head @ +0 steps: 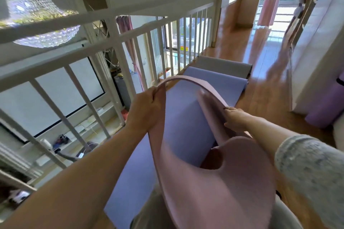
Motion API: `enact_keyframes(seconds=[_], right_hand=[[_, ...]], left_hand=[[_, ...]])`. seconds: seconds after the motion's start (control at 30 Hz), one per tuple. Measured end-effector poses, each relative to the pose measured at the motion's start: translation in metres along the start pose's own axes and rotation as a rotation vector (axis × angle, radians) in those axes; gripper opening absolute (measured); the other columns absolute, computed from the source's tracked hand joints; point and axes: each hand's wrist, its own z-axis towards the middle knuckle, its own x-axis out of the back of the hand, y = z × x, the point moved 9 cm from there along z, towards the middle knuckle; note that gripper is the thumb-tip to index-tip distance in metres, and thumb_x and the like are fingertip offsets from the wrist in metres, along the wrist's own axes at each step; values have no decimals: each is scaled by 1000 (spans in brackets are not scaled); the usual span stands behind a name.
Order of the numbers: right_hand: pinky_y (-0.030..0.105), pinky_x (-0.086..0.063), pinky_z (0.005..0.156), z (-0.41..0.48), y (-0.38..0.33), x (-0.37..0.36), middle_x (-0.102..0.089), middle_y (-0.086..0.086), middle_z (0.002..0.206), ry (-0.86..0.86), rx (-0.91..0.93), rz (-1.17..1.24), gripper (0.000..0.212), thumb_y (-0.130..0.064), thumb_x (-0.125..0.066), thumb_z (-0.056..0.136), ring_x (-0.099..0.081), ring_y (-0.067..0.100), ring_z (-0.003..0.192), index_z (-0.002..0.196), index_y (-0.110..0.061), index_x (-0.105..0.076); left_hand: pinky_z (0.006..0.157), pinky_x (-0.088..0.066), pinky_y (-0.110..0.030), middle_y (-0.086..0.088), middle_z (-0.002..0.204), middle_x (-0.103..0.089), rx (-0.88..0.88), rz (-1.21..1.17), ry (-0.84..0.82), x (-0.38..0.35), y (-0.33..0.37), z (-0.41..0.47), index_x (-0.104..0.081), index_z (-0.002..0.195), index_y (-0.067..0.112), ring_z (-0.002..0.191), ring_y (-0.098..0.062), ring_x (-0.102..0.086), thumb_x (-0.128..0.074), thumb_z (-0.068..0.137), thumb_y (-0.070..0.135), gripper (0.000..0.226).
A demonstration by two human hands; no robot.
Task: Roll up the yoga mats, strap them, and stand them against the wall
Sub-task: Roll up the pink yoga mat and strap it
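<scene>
1. Pink mat [214, 188] fills my near view — lifted off the floor [260, 98] and curling in a loose arch.
2. Left grip [147, 106] is clamped on its left edge; right grip [235, 119] pinches the right edge.
3. Under it I see a lavender mat [184, 121] flat beside the railing [119, 39], with a grey mat [223, 63] beyond — a rolled purple mat [327, 106] at far right.

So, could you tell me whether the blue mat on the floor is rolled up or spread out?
Spread out: the blue mat lies flat along the floor beside the white railing.
</scene>
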Motion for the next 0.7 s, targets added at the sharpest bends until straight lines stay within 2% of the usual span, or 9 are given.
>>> enact_keyframes(seconds=[0.1,0.2,0.27,0.3,0.37,0.5,0.6,0.67,0.7], right_hand=[[36,-27,115,-1,-1,14,-32,6,153,90,35,45,57,-20,-47,93,-35,26,138,148,-14,-31],[35,-37,106,-13,-15,55,-49,12,140,310,103,139,45,-15,-47,96,-49,31,124,141,-11,-45],[34,-37,102,-18,-28,82,-53,13,136,413,176,192,41,-12,-50,97,-51,31,120,138,-7,-49],[34,-37,102,-19,-36,94,-54,13,135,432,217,197,40,-11,-50,97,-51,31,120,137,-7,-50],[33,-37,102,-26,-55,115,-55,11,135,446,309,204,39,-9,-50,97,-53,30,119,136,-9,-52],[32,-39,99,-52,-89,151,-55,7,134,480,460,208,35,-9,-49,98,-53,26,118,133,-11,-55],[20,-36,93,-68,-106,158,-57,8,130,494,531,187,33,-7,-50,97,-54,22,114,130,-8,-58],[13,-33,88,-78,-118,151,-60,8,125,488,579,193,32,-7,-52,96,-54,20,111,128,-8,-59],[15,-35,90,-81,-123,146,-61,7,124,478,614,200,32,-9,-54,96,-55,19,110,127,-9,-60]], left_hand=[[52,-40,-32,-4,61,-58,4,0,17,6,-7,-3,-58,71,13,58,-20,-56,-42,99,51,50],[50,-35,-31,-1,63,-57,-9,77,64,18,-13,-6,-58,74,13,60,-21,-56,-45,99,42,40],[58,-37,-30,-1,84,-57,8,183,19,20,-14,-3,-57,92,13,76,-25,-58,-51,95,32,20],[66,-41,-33,-2,100,-55,47,240,-22,19,-15,0,-54,108,13,90,-26,-58,-55,91,29,23],[84,-43,-43,-6,128,-44,78,316,-66,18,-12,5,-42,130,13,116,-29,-49,-62,86,30,51],[104,-34,-53,-9,150,-24,-175,498,37,26,34,22,-18,150,19,135,-34,-30,-64,83,33,82],[113,-9,-61,-4,159,-6,-343,785,-75,-5,58,35,-1,153,27,147,-28,-4,-57,89,35,86],[112,0,-62,0,160,-13,-426,891,-142,-29,67,37,-7,153,30,148,-26,-3,-52,94,34,74],[112,-1,-61,0,157,-24,-437,917,-160,-37,68,38,-14,152,30,147,-26,-13,-51,96,33,67]])
